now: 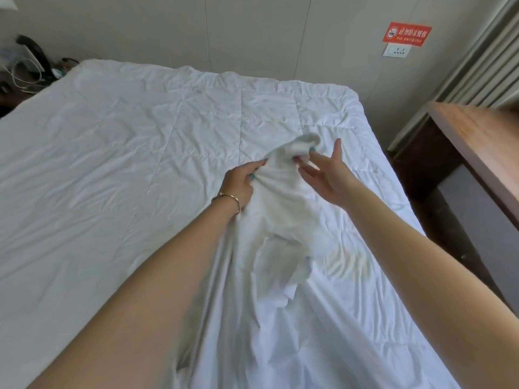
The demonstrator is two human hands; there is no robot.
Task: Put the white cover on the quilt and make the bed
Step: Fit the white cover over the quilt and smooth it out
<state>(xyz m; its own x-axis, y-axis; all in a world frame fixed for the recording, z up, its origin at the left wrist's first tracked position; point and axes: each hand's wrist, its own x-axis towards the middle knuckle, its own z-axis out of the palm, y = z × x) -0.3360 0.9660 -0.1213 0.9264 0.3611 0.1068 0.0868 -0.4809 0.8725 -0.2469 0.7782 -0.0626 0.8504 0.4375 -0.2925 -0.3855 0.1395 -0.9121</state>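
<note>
A white stitched quilt (126, 153) lies spread flat over the bed. On it, a bunched length of the white cover (280, 209) rises from the near edge up to a peak between my hands. My left hand (240, 186), with a thin bangle at the wrist, grips the cover's left side with curled fingers. To the right of the peak, my right hand (327, 175) pinches the cloth with thumb and forefinger, its other fingers spread out straight.
A dark bedside stand (25, 77) with cables and a black object is at the far left. A wooden desk (477, 153) stands close along the bed's right side. A wall with a red no-smoking sign (407, 33) and curtains (483, 66) lie beyond.
</note>
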